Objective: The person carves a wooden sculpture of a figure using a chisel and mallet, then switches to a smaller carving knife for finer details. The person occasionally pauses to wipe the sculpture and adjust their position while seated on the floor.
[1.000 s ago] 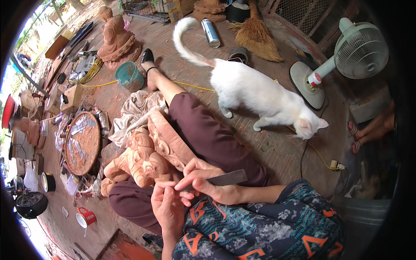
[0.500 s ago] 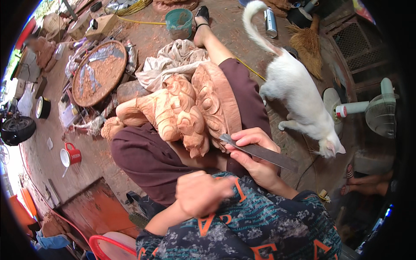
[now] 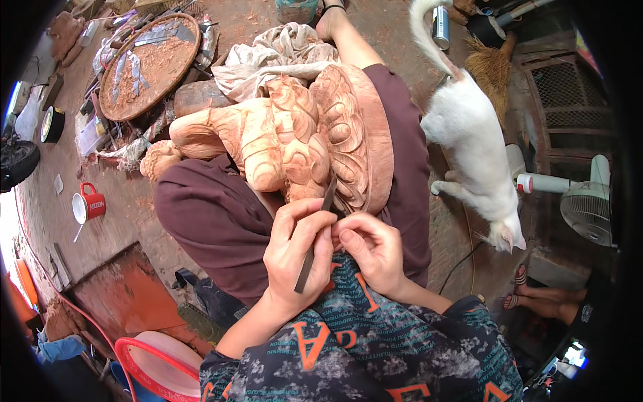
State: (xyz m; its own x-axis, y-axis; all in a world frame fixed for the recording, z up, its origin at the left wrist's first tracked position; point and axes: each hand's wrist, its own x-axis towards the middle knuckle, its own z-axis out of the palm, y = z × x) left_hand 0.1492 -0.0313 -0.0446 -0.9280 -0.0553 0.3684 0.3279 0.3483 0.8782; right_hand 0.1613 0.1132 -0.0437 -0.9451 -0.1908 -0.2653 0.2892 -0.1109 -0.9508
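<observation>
A carved wooden figure lies on its side across my lap, its round petalled base toward my right leg. My left hand is closed around a flat grey metal carving chisel. The chisel slants, its upper end close to the lower edge of the carving and its other end sticking out below my fingers. Beside it, almost touching, my right hand has its fingers curled in and the thumb pressed over them. Whatever those fingers may hold is hidden.
A white cat stands at my right, near a fan and a straw broom. At the far left are a round tray of chisels and wood chips, and a crumpled cloth. A red mug stands at left.
The chisel has passed from my right hand to my left and now points steeply upward. Both hands have come together below the carving. The view has shifted, and the cat's head has lowered slightly.
</observation>
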